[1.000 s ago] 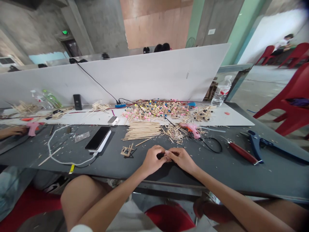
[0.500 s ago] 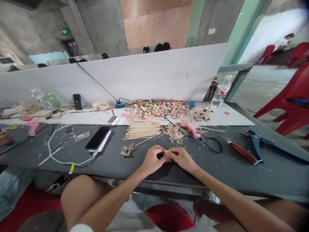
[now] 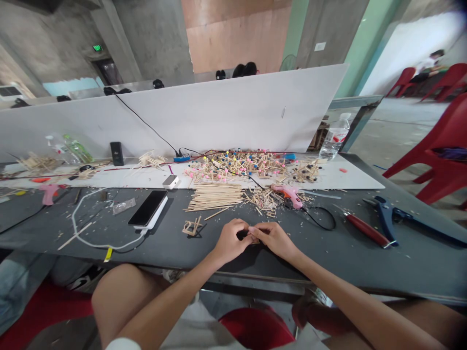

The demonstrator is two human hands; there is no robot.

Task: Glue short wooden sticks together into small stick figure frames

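Observation:
My left hand (image 3: 233, 239) and my right hand (image 3: 274, 238) meet over the near part of the grey table, thumbs and fingertips pinched together. Between them is a small wooden stick piece (image 3: 257, 242), nearly all hidden by the fingers, so its full shape cannot be made out. To the left of my hands sits a small frame of glued wooden sticks (image 3: 192, 227). Beyond them lie a row of long thin wooden sticks (image 3: 215, 197) and a heap of short cut sticks (image 3: 265, 201).
A pink glue gun (image 3: 290, 195) lies behind my right hand; a red-handled tool (image 3: 368, 231) and blue-handled cutters (image 3: 386, 218) are at right. A phone (image 3: 149, 209) on a white block is at left. Stick pieces with coloured tips (image 3: 248, 165) pile by the white partition (image 3: 226, 116).
A co-worker's hand at the far left edge has gone out of view. My own two hands keep the same place and the same pinch.

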